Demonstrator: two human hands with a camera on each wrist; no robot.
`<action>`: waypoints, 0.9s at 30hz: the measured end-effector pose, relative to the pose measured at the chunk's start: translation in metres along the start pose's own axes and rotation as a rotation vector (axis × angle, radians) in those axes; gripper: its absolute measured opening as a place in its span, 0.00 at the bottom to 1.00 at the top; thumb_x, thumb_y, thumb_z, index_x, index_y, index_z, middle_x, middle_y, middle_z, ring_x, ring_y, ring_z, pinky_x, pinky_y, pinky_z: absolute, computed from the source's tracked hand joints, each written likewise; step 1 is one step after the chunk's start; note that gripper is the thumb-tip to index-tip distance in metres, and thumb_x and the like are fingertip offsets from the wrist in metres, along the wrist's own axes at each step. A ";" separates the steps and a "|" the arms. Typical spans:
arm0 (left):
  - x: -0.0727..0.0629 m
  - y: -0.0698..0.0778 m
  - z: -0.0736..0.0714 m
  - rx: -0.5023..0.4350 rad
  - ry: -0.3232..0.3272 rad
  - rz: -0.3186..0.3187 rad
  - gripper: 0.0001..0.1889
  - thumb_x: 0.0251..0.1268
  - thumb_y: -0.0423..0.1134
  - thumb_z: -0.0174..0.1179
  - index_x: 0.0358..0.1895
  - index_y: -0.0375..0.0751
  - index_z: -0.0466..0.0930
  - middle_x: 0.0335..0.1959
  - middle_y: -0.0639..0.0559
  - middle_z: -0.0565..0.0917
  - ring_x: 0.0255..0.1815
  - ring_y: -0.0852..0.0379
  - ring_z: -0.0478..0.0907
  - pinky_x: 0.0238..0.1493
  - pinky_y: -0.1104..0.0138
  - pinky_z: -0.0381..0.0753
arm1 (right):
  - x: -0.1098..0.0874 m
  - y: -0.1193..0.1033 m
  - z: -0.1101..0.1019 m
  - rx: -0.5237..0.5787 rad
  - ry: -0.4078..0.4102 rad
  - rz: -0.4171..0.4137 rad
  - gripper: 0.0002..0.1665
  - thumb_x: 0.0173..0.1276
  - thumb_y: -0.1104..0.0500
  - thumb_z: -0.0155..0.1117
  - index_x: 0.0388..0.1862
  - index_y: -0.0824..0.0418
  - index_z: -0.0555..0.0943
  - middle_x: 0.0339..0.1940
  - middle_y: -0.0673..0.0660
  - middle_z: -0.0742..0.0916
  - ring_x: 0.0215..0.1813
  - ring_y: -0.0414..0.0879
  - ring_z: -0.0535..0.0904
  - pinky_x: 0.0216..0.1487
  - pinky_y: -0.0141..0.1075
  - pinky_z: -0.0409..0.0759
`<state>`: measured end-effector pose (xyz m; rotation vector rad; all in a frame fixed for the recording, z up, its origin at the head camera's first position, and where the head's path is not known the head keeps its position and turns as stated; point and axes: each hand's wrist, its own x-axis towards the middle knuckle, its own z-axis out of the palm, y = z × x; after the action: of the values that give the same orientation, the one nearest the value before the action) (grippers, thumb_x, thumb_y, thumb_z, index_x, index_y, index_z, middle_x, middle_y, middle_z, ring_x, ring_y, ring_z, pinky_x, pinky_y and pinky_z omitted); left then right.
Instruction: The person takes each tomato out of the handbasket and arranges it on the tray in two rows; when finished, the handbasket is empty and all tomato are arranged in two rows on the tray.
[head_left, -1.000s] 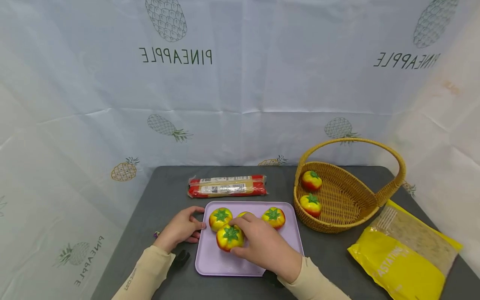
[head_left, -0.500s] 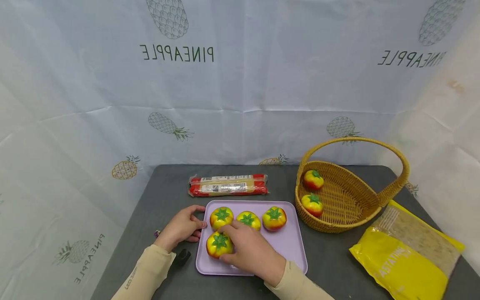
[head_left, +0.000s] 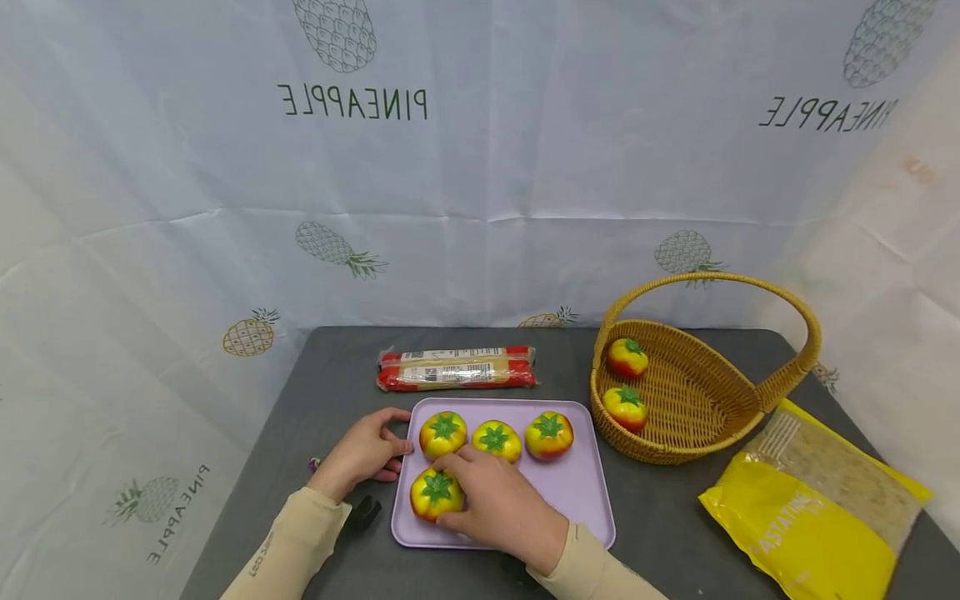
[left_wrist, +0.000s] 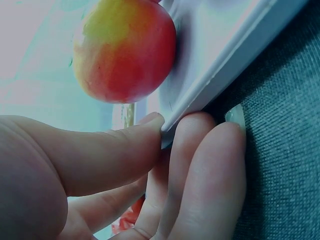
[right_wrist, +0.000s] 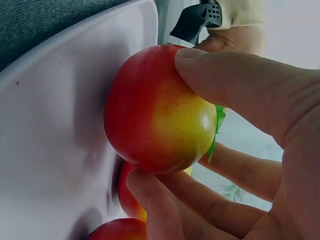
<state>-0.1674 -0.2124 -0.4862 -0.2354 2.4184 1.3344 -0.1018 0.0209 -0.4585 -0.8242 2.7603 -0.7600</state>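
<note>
In the head view my right hand (head_left: 502,504) holds a yellow-and-red tomato (head_left: 436,495) with a green star-shaped top, at the front left of a lilac tray (head_left: 577,500). The right wrist view shows the thumb on one side of this tomato (right_wrist: 160,110) and fingers on the other, close over the tray's surface. Three more tomatoes stand in a row behind it: left (head_left: 442,435), middle (head_left: 497,442) and right (head_left: 549,436). At the tray's left edge, my left hand (head_left: 363,454) pinches the rim (left_wrist: 200,92), thumb on top and fingertips against its outer side.
A wicker basket (head_left: 697,400) with a tall handle stands right of the tray, holding two tomatoes (head_left: 626,392). Behind the tray lies a red-and-clear pack of noodles (head_left: 456,369). A yellow bag (head_left: 817,508) lies at the right table edge. A patterned cloth hangs behind.
My right hand has carried the tomato left and toward the front of the tray, uncovering the middle tomato in the back row. My left hand has stayed at the rim.
</note>
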 end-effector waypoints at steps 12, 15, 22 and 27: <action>0.001 0.001 0.000 0.001 -0.008 0.005 0.30 0.72 0.36 0.72 0.74 0.44 0.75 0.40 0.43 0.84 0.27 0.52 0.84 0.32 0.61 0.92 | 0.000 -0.001 0.003 -0.030 -0.008 -0.016 0.34 0.62 0.44 0.86 0.66 0.45 0.84 0.59 0.46 0.86 0.50 0.35 0.82 0.59 0.37 0.88; 0.002 0.000 0.000 0.005 -0.003 -0.001 0.30 0.71 0.36 0.73 0.74 0.44 0.75 0.40 0.43 0.84 0.28 0.52 0.84 0.32 0.62 0.92 | 0.000 -0.001 0.003 -0.032 -0.010 -0.015 0.35 0.61 0.44 0.86 0.67 0.44 0.84 0.60 0.45 0.86 0.50 0.35 0.82 0.60 0.37 0.88; 0.002 0.001 0.000 0.014 0.007 -0.021 0.30 0.71 0.36 0.73 0.74 0.45 0.75 0.40 0.43 0.85 0.28 0.51 0.84 0.33 0.62 0.92 | 0.000 -0.001 0.004 -0.043 -0.009 -0.017 0.35 0.62 0.43 0.85 0.67 0.45 0.83 0.60 0.46 0.86 0.50 0.36 0.83 0.60 0.38 0.88; 0.002 0.000 0.000 0.014 -0.001 -0.017 0.31 0.71 0.37 0.73 0.75 0.44 0.74 0.40 0.43 0.85 0.28 0.51 0.84 0.33 0.62 0.92 | 0.001 -0.001 0.004 -0.041 -0.009 -0.008 0.36 0.62 0.43 0.85 0.68 0.45 0.83 0.61 0.47 0.86 0.51 0.36 0.83 0.61 0.39 0.88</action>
<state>-0.1692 -0.2126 -0.4867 -0.2513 2.4185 1.3095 -0.1009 0.0185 -0.4616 -0.8452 2.7753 -0.7010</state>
